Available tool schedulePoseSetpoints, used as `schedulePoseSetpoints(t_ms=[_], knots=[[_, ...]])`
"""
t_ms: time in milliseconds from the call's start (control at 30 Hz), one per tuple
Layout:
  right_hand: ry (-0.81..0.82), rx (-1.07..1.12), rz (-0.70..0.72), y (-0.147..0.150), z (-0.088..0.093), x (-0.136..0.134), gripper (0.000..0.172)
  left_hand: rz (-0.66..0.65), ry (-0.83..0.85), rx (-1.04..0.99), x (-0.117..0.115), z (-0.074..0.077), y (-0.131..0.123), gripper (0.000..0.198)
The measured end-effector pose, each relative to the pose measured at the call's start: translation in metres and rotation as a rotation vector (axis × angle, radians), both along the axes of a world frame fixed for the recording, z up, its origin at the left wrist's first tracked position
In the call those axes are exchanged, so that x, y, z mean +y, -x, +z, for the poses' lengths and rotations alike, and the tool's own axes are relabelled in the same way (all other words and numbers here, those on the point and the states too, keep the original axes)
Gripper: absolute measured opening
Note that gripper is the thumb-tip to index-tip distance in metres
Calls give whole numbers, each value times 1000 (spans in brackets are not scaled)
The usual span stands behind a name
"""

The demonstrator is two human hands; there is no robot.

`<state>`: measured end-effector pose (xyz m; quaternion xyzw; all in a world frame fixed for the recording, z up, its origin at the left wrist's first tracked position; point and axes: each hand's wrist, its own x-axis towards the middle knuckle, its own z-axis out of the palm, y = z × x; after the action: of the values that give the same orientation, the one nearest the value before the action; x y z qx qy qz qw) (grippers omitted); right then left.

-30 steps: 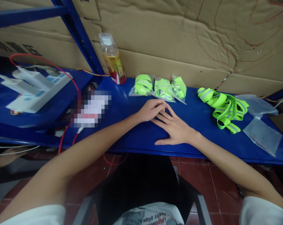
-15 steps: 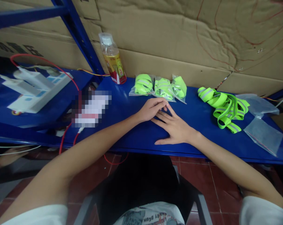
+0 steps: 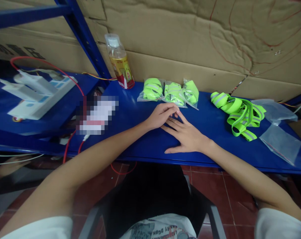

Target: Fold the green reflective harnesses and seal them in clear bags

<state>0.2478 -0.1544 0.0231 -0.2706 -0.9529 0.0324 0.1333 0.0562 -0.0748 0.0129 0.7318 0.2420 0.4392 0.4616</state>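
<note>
My left hand point(image 3: 161, 115) is bent inward over the blue tabletop, its closed fingers touching the tip of my right index finger. My right hand point(image 3: 190, 134) lies palm down with fingers spread and nothing in it. Just beyond my hands are three clear bags holding neon-green reflective straps: a left bag point(image 3: 152, 89), a middle bag point(image 3: 174, 93) and a right bag point(image 3: 190, 92). To the right of my hands, loose neon-green straps point(image 3: 242, 111) with grey stripes lie in a tangled heap. Beside them rest two clear zip bags, an upper one point(image 3: 272, 109) and a lower one point(image 3: 281, 142).
A bottle point(image 3: 121, 69) with a yellow-red label stands at the back. On the left are a white power strip point(image 3: 40, 99), a red cable point(image 3: 63, 73) and a blurred-out flat item point(image 3: 97, 116). Cardboard point(image 3: 165, 39) backs the blue table point(image 3: 140, 149). Another person's hand point(image 3: 11, 167) shows at far left.
</note>
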Motion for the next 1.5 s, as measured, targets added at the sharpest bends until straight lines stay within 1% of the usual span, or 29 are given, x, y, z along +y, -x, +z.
schedulePoseSetpoints(t_ms=[300, 567, 733, 967, 1100, 1167, 1233, 1300, 1367, 1500], knots=[[-36, -7, 14, 0, 1, 1, 100, -13, -4, -59, -1, 1, 0, 28], [-29, -8, 5, 0, 0, 1, 104, -6, 26, -90, -2, 0, -1, 24], [-51, -14, 8, 0, -1, 1, 104, -13, 47, -91, -2, 2, 0, 23], [-40, -12, 3, 0, -2, 1, 105, -3, 26, -80, -5, 5, 1, 23], [-29, 10, 7, 0, -2, 1, 103, -9, 23, -84, -4, 3, 1, 21], [-31, 16, 8, 1, -2, 1, 101, -9, -6, -72, -4, 2, 1, 22], [-40, 14, 14, 1, -2, 1, 101, 32, -67, -35, -5, 1, 0, 23], [-49, 9, 22, 1, -1, 0, 100, 107, -135, 13, -7, 1, -1, 23], [-49, 8, 23, 1, -1, 0, 98, 164, -168, 53, -9, 2, -2, 26], [-47, 8, 14, 0, -1, 1, 98, 142, -157, 101, -11, 5, -1, 37]])
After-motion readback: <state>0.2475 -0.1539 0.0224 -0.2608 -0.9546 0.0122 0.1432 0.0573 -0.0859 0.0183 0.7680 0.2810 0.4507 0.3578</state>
